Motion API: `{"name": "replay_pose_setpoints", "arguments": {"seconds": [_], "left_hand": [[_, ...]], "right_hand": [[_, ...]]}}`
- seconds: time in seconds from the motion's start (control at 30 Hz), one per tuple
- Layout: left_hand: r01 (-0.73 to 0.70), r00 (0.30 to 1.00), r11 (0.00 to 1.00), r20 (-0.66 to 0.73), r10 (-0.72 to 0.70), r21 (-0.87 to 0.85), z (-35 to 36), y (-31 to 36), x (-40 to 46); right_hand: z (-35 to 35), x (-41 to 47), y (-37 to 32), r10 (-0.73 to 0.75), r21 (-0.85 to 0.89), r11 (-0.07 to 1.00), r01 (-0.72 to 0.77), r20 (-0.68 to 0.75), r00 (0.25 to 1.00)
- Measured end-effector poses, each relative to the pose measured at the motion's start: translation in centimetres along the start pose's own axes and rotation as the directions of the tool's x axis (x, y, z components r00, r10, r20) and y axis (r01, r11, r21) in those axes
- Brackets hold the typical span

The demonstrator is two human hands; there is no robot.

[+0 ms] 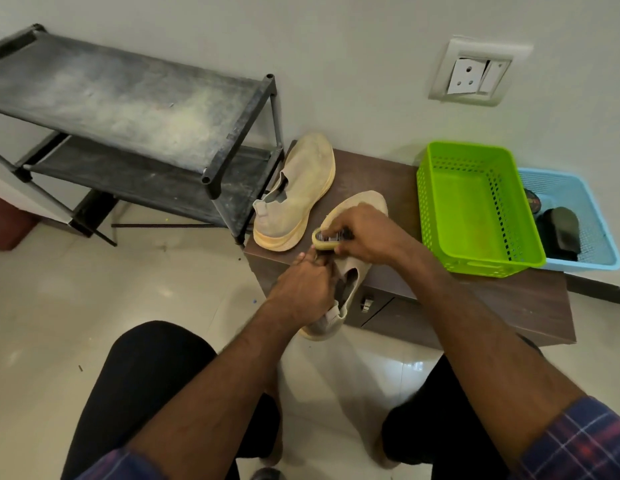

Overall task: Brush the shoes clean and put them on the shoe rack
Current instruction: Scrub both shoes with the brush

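Observation:
Two beige slip-on shoes with yellowish soles are on a low brown cabinet (509,299). One shoe (298,192) lies beside the rack. The other shoe (362,207) is tilted over the cabinet's front edge. My left hand (301,289) grips it at the collar near the heel. My right hand (367,235) holds a small yellow brush (324,240) against the shoe's upper. The black two-tier shoe rack (128,98) stands at the left with dusty shelves and no shoes on it.
A green plastic basket (474,202) sits on the cabinet at the right. Behind it a blue basket (592,251) holds a dark brush (559,233) and a tin. A wall socket (478,72) is above. My knees are below on a glossy tiled floor.

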State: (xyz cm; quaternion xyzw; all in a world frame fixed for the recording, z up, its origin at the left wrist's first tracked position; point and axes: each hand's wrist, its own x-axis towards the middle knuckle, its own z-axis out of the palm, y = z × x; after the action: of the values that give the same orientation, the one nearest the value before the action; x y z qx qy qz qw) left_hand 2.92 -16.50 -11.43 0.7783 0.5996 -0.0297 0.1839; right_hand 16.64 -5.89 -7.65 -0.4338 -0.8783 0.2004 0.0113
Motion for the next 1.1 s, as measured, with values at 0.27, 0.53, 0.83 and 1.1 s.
{"name": "replay_pose_setpoints", "arguments": {"seconds": [0.27, 0.53, 0.83, 1.1], "left_hand": [[0.026, 0.999, 0.999, 0.035, -0.025, -0.044, -0.2, -0.1, -0.4], [0.033, 0.999, 0.999, 0.031, -0.033, -0.011, -0.6, 0.3, -0.2], [0.027, 0.999, 0.999, 0.044, -0.028, 0.032, -0.9, 0.4, -0.3], [0.007, 0.998, 0.999, 0.067, -0.01, 0.034, -0.5, 0.2, -0.4]], "right_hand": [[1.8, 0.5, 0.9, 0.191, -0.22, 0.923, -0.314, -0.446, 0.874], [0.9, -0.4, 0.5, 0.262, -0.102, 0.957, -0.272, -0.098, 0.96], [0.2, -0.9, 0.6, 0.139, -0.043, 0.99, -0.138, 0.037, 0.99], [1.2, -0.7, 0.6, 0.182, -0.116, 0.97, -0.213, -0.229, 0.956]]}}
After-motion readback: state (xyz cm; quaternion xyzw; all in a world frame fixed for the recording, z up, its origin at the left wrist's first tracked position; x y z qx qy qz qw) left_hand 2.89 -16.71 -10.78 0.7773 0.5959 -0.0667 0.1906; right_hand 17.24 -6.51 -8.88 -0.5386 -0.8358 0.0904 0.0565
